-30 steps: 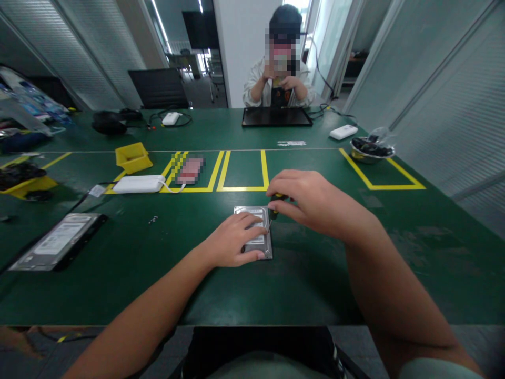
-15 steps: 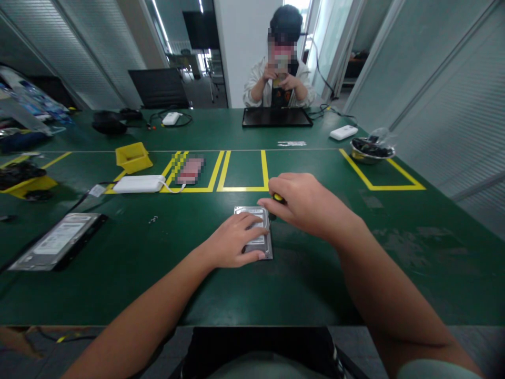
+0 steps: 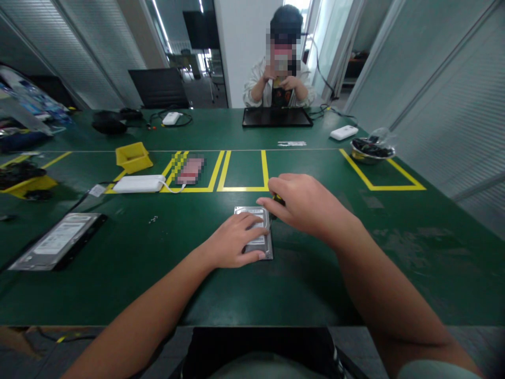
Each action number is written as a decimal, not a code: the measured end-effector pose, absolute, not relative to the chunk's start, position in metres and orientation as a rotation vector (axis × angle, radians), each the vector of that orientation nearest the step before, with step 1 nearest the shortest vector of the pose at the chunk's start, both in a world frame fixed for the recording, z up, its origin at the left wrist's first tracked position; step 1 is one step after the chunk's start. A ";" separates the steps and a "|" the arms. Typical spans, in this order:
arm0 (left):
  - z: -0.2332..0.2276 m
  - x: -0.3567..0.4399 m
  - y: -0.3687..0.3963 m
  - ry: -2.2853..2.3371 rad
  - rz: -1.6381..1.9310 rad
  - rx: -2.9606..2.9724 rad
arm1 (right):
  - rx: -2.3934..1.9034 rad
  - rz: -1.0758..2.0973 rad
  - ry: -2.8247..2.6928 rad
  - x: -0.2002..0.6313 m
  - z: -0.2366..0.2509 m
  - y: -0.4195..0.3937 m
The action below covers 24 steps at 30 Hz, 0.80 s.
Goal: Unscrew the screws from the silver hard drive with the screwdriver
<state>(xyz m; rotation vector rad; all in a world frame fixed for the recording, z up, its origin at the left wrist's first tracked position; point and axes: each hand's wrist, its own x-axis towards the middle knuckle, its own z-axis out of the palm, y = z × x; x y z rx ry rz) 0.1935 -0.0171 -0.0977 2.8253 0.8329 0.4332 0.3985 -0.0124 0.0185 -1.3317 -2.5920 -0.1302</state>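
Note:
A silver hard drive point(image 3: 269, 245) with a white label lies flat on the green table, straight ahead of me. My left hand point(image 3: 239, 239) rests on top of it with fingers spread, covering much of the label and its left side. Above the drive's far right corner, my right hand point(image 3: 300, 202) is closed around a screwdriver point(image 3: 279, 199). Only a bit of its black and yellow handle shows; its tip is hidden or too small to make out.
Small screws point(image 3: 153, 219) lie to the left, with a larger hard drive point(image 3: 59, 239) beyond them. Farther back are a white power bank point(image 3: 138, 183), a yellow bin point(image 3: 133, 158) and a metal bowl point(image 3: 373, 152). Across the table sits a person point(image 3: 278, 89).
My right hand has turned slightly around the screwdriver handle, so less of its yellow shows. My left hand and the hard drive have stayed in place.

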 end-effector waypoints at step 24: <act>-0.096 0.193 -0.018 0.834 0.433 2.826 | -1.141 0.016 -2.680 0.401 0.018 -0.011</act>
